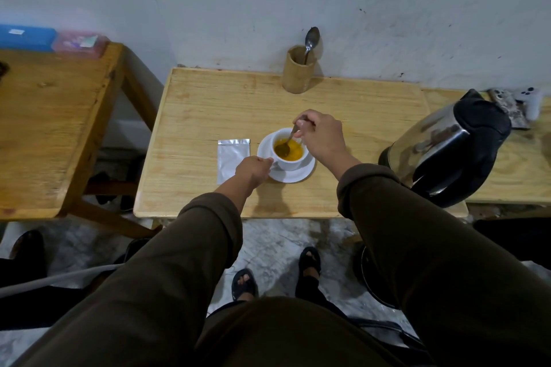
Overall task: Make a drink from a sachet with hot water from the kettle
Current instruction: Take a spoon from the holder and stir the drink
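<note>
Now right hand (pixel 323 140) fingers grip spoon (pixel 288 141), handle tilted up-right; left hand (pixel 253 170) pinches cup (pixel 290 155) handle.

A bamboo holder (pixel 298 74) stands at the twelve o'clock edge of the pale wooden surface (pixel 208 104), a spare spoon (pixel 311 40) upright in it. At nine o'clock, a second wooden surface (pixel 50 116) carries a blue box (pixel 26 38) and a pink box (pixel 80 44) side by side. At three o'clock lies a white controller (pixel 529 98).

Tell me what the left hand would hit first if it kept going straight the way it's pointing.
The left hand points up and right along its forearm, already at the white cup, seemingly at its handle. Straight on it would push into the cup's near wall, with the saucer just below; exact contact is hard to judge.
</note>
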Demonstrator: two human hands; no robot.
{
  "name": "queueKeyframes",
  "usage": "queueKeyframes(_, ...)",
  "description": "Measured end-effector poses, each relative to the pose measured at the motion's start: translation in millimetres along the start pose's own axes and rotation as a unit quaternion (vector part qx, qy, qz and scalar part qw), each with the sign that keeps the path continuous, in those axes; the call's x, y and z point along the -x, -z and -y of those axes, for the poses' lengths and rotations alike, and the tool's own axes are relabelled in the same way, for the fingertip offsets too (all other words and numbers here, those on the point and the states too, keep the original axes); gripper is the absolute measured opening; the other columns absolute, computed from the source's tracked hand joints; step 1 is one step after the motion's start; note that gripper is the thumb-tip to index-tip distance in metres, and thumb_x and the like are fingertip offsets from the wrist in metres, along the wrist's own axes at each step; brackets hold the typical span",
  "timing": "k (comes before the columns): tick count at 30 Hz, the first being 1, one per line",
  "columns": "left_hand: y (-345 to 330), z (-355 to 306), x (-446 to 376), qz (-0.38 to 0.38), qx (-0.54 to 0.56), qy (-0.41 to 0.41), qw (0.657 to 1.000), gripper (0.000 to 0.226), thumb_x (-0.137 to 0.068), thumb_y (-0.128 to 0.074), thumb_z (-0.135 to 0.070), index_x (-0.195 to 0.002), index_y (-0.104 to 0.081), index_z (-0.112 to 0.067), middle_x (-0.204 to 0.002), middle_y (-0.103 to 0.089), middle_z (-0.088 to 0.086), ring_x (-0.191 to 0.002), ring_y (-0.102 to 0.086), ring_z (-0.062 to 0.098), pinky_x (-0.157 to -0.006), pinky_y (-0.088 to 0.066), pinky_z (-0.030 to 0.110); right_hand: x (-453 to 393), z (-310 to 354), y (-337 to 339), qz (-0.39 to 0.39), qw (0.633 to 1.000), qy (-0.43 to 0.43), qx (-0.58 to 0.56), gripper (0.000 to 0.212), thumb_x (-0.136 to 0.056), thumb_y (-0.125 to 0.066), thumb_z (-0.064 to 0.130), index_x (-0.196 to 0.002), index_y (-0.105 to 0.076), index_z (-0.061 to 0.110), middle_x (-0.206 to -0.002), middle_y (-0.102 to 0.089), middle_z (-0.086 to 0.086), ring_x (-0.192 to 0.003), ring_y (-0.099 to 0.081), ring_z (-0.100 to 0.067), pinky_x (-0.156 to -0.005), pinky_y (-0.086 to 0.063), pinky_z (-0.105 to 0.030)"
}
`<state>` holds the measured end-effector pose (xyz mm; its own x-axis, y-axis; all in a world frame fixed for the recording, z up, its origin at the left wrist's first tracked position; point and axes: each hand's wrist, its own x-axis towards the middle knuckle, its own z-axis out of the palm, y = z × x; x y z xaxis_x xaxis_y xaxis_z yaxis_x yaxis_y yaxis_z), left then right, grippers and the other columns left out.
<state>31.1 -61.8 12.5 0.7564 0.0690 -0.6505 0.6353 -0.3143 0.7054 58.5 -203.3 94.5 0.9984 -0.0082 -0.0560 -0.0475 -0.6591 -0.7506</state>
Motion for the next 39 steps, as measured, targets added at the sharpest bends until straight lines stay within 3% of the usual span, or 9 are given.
queueKeyframes(3, 0.6, -1.6, 2.7, 0.002, 0.000, 0.002, 1.000, 0.045, -0.095, -0.048, -0.033, -0.121, -0.060, 0.002, -0.128, -0.062, 0.021, -0.120, -0.058, 0.038, -0.106, -0.046, 0.047, -2.3, -4.0, 1.7, -0.002, 1.000, 0.004, 0.025, 0.018, -0.092, -0.046, 0.005, -0.087, -0.064, 0.002, -0.085, -0.072, -0.016, -0.084, -0.069, -0.031, -0.083, -0.056, -0.040)
queueKeyframes(7, 0.1, -1.4, 2.1, -0.001, 0.003, 0.004, 1.000, 0.045, -0.095, -0.048, -0.033, -0.119, -0.060, 0.003, -0.127, -0.063, 0.022, -0.119, -0.058, 0.038, -0.105, -0.046, 0.046, -3.3, -3.9, 1.9, -0.037, 0.999, 0.010, 0.031, 0.020, -0.093, -0.046, 0.005, -0.093, -0.067, 0.005, -0.090, -0.071, -0.015, -0.088, -0.067, -0.029, -0.082, -0.053, -0.035)
queueKeyframes(10, 0.4, -0.9, 0.0, -0.004, 0.011, 0.011, 1.000, 0.044, -0.092, -0.050, -0.031, -0.118, -0.061, 0.003, -0.127, -0.063, 0.024, -0.119, -0.059, 0.039, -0.104, -0.048, 0.046, 1.4, 0.1, -1.5, -0.013, 1.000, 0.013, 0.022, 0.022, -0.094, -0.049, 0.007, -0.099, -0.070, 0.006, -0.096, -0.073, -0.013, -0.093, -0.067, -0.024, -0.082, -0.048, -0.025)
queueKeyframes(17, 0.4, 1.4, 2.6, -0.008, -0.002, -0.001, 1.000, 0.044, -0.094, -0.048, -0.037, -0.115, -0.063, 0.000, -0.123, -0.065, 0.021, -0.116, -0.060, 0.036, -0.105, -0.046, 0.047, -0.2, -3.9, 1.4, 0.018, 1.000, 0.001, 0.014, 0.017, -0.091, -0.048, 0.005, -0.087, -0.064, 0.005, -0.086, -0.072, -0.015, -0.087, -0.069, -0.031, -0.084, -0.056, -0.043)
queueKeyframes(21, -0.1, 1.3, 1.6, -0.009, -0.006, -0.005, 1.000, 0.044, -0.095, -0.048, -0.036, -0.113, -0.063, 0.001, -0.122, -0.065, 0.022, -0.116, -0.060, 0.037, -0.105, -0.046, 0.046, 0.2, -3.6, 2.1, -0.016, 0.999, 0.014, 0.033, 0.021, -0.093, -0.046, 0.003, -0.094, -0.067, 0.003, -0.094, -0.071, -0.016, -0.092, -0.066, -0.029, -0.084, -0.053, -0.036)
queueKeyframes(25, -0.1, 1.7, 0.6, -0.007, -0.016, -0.007, 1.000, 0.045, -0.095, -0.047, -0.037, -0.114, -0.063, 0.001, -0.123, -0.065, 0.021, -0.116, -0.060, 0.037, -0.105, -0.046, 0.046, 5.2, -0.9, -2.1, -0.005, 1.000, 0.007, 0.001, 0.020, -0.093, -0.051, 0.007, -0.099, -0.071, 0.006, -0.097, -0.074, -0.012, -0.093, -0.068, -0.020, -0.074, -0.045, -0.015)
queueKeyframes(28, 0.1, 1.9, -0.5, -0.006, -0.019, -0.008, 1.000, 0.046, -0.095, -0.046, -0.037, -0.118, -0.062, 0.000, -0.125, -0.064, 0.021, -0.117, -0.059, 0.036, -0.105, -0.046, 0.046, 3.1, -0.6, -0.2, 0.015, 0.999, -0.010, -0.031, 0.018, -0.093, -0.051, 0.006, -0.092, -0.069, 0.006, -0.090, -0.074, -0.013, -0.085, -0.072, -0.021, -0.081, -0.057, -0.027)
queueKeyframes(32, -0.1, 2.3, -1.9, -0.004, -0.019, -0.009, 1.000, 0.046, -0.096, -0.046, -0.037, -0.119, -0.061, 0.000, -0.125, -0.064, 0.020, -0.118, -0.059, 0.035, -0.106, -0.045, 0.046, 0.7, -2.5, 2.9, 0.009, 1.000, -0.005, 0.004, 0.017, -0.092, -0.047, 0.003, -0.088, -0.063, 0.002, -0.090, -0.071, -0.019, -0.084, -0.070, -0.029, -0.083, -0.057, -0.040)
queueKeyframes(39, 0.9, 5.1, -5.2, -0.001, -0.006, -0.006, 1.000, 0.046, -0.094, -0.049, -0.038, -0.117, -0.062, -0.001, -0.124, -0.064, 0.021, -0.117, -0.060, 0.036, -0.105, -0.046, 0.046, 2.5, -4.2, -3.5, -0.022, 1.000, 0.001, -0.003, 0.018, -0.093, -0.048, 0.005, -0.095, -0.067, 0.005, -0.097, -0.071, -0.015, -0.094, -0.068, -0.027, -0.087, -0.055, -0.039)
